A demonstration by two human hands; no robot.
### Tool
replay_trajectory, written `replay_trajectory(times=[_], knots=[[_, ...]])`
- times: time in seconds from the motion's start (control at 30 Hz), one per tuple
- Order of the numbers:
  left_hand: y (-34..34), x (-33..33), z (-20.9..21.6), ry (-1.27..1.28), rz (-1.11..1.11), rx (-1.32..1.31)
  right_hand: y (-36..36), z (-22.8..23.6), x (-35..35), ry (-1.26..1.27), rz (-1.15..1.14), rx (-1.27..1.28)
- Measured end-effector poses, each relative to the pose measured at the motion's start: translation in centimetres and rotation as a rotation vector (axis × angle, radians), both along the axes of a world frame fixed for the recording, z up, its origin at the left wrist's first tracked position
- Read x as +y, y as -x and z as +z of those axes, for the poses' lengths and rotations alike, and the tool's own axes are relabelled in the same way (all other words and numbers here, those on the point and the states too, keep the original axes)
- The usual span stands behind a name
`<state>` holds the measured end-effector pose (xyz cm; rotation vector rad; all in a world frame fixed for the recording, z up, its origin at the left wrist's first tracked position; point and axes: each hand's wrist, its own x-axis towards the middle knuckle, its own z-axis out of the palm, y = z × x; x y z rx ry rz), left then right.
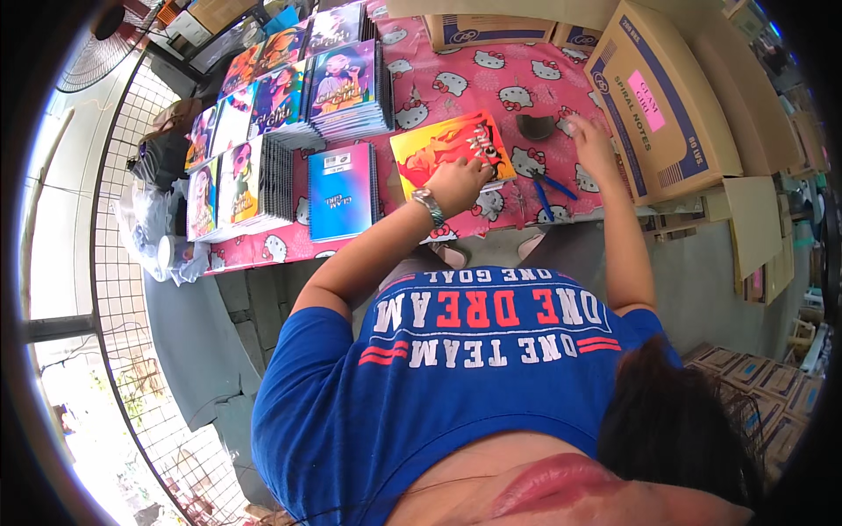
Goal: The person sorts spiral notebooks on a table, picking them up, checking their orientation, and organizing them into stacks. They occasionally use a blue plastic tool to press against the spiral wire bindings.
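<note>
My left hand [458,186] rests on the cover of an orange and yellow spiral notebook [430,147] near the table's front edge, its fingers lying across the right part of the cover. A metal-banded watch is on that wrist. To the right, my right hand [595,147] is over the patterned cloth with its fingers loosely bent and apart. Nothing shows between them. Just left of its fingertips sits a small dark grey rounded object [535,128] whose kind I cannot make out. Pliers [551,191] with blue handles lie in front of it.
Stacks of spiral notebooks [342,83] fill the table's left side. A blue and pink notebook [340,191] lies in front of them. An upright cardboard carton [662,105] borders the right side, with more cartons [491,31] behind. The cloth [438,61] is pink.
</note>
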<state>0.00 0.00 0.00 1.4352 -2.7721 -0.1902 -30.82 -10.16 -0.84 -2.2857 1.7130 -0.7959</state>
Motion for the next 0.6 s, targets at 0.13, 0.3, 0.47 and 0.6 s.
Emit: replay_trajectory(times=[0.13, 0.3, 0.47, 0.6], knots=[[-1.8, -1.5, 6.5, -0.128, -0.029, 0.142, -2.4, 2.1, 3.7, -0.197, 0.106, -0.583], [-2.1, -4.3, 9.2, 0.307, 0.131, 0.252, -11.5, 2.5, 8.4, -0.338, 0.008, -1.023], [-0.3, -6.1, 5.3, 0.470, 0.076, 0.439, -14.9, 3.1, 8.4, -0.093, 0.199, -0.846], [-0.6, -6.6, 5.9, 0.386, -0.006, 0.510, -10.7, 6.1, 5.9, -0.068, 0.234, -0.576]])
